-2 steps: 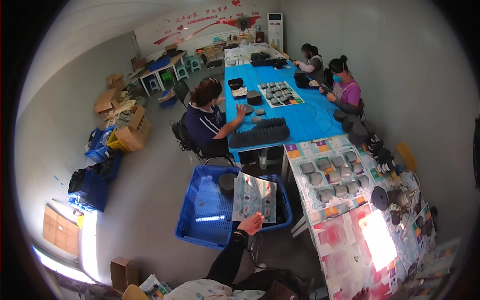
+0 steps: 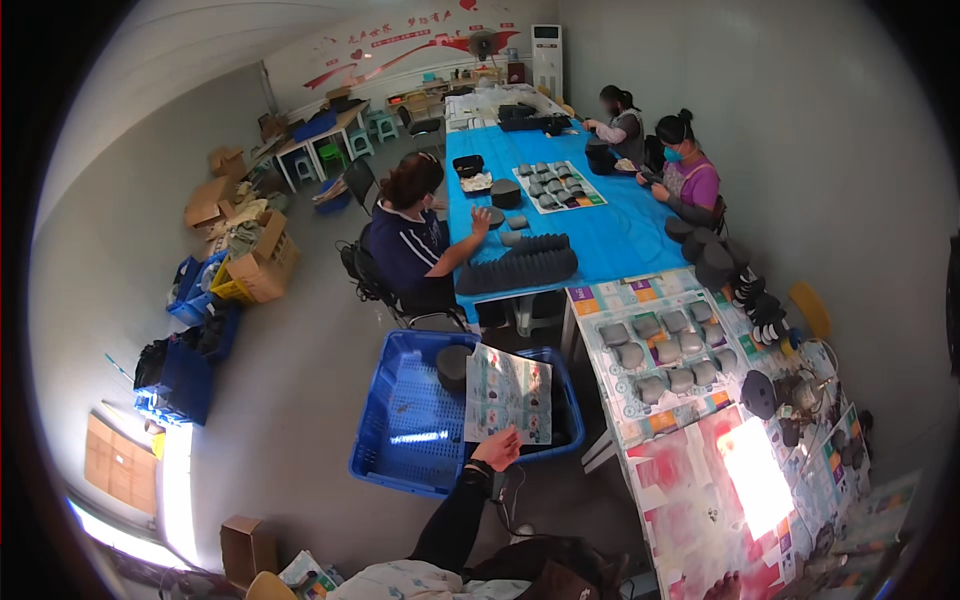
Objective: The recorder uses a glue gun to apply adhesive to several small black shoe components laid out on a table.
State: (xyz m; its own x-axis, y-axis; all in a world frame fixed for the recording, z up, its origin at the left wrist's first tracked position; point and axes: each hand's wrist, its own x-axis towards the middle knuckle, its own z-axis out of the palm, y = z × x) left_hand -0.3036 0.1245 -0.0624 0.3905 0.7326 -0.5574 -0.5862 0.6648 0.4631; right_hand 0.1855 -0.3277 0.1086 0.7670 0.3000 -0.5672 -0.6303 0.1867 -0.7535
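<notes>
The left hand (image 2: 497,449), on a dark-sleeved arm rising from the lower edge, grips the near edge of a printed sheet (image 2: 508,394) between its fingers, holding it up over the blue plastic crate (image 2: 410,425) on the floor. A dark round piece (image 2: 453,366) sits in the crate's far part. The right hand is out of view. To the right, grey moulded pieces (image 2: 660,352) lie in rows on the paper-covered surface (image 2: 700,480). Farther off, seated people work at a blue surface (image 2: 620,235).
</notes>
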